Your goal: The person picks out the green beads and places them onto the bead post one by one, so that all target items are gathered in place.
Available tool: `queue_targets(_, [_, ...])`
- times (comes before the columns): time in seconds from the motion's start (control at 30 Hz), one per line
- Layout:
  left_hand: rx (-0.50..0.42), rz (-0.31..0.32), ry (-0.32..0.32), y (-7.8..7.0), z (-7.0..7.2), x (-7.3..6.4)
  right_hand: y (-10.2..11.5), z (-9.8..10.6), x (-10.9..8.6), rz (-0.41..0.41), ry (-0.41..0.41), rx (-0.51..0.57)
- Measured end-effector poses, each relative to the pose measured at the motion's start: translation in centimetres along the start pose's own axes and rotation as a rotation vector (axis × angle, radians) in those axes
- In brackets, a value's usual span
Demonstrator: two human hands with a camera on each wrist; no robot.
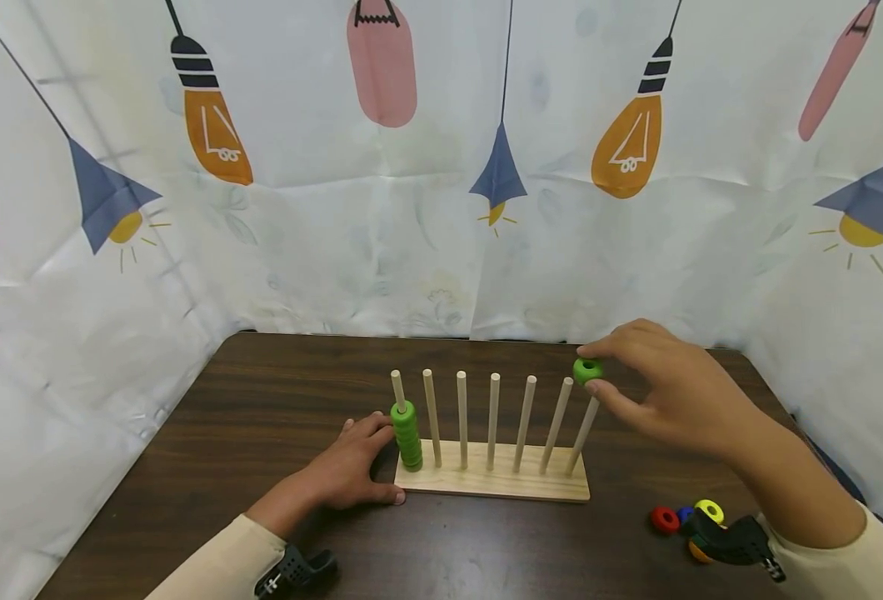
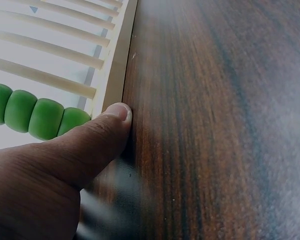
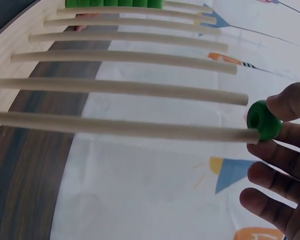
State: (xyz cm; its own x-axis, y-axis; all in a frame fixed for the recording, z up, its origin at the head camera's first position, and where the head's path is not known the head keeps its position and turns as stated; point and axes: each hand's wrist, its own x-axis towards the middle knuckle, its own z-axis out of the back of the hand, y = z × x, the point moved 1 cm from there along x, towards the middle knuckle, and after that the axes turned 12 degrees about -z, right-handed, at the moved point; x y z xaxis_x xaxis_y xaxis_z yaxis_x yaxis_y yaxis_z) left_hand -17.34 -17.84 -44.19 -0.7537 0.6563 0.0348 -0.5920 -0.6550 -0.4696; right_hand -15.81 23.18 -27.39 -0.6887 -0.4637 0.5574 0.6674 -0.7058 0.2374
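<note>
A wooden peg stand (image 1: pixel 490 482) with several upright pegs stands on the dark table. Its leftmost peg carries a stack of green beads (image 1: pixel 406 436), also visible in the left wrist view. The left hand (image 1: pixel 351 462) grips the stand's left end, its thumb (image 2: pixel 112 122) against the front corner of the base. Between thumb and fingertips, the right hand (image 1: pixel 666 387) pinches a single green bead (image 1: pixel 587 371) at the top of the rightmost peg. In the right wrist view, this bead (image 3: pixel 265 121) touches or nearly touches the peg tip; whether it is on the peg I cannot tell.
Loose beads lie at the right front, among them a red bead (image 1: pixel 665 520), a yellow bead (image 1: pixel 710 511), a blue one and an orange one, partly hidden by the right wrist strap (image 1: pixel 734 537). A printed white curtain (image 1: pixel 426 250) hangs behind the table (image 1: pixel 299 375).
</note>
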Motion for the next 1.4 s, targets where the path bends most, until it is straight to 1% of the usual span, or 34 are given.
queue_targets(0.23, [0.005, 0.000, -0.001, 0.0, 0.0, 0.1, 0.5, -0.6, 0.4, -0.005, 0.026, 0.024])
queue_targets(0.53, [0.004, -0.005, -0.004, 0.0, -0.1, 0.1, 1.2, -1.6, 1.0, 0.004, 0.027, 0.057])
queue_targets(0.77, [0.006, -0.010, -0.005, 0.1, -0.1, 0.1, 1.9, -2.3, 1.6, -0.003, 0.051, 0.077])
queue_targets(1.07, [0.007, -0.007, -0.006, -0.1, 0.0, 0.1, 2.7, -3.3, 2.6, 0.037, 0.051, 0.125])
queue_targets(1.23, [0.002, -0.005, -0.005, -0.2, 0.1, 0.0, 2.9, -3.8, 2.9, 0.044, 0.052, 0.138])
queue_targets(1.33, [-0.012, -0.011, -0.018, -0.1, 0.0, 0.0, 3.0, -4.1, 3.1, 0.043, 0.059, 0.138])
queue_targets(1.4, [-0.021, -0.035, -0.044, 0.4, -0.4, -0.1, 3.1, -4.2, 3.3, 0.040, 0.064, 0.130])
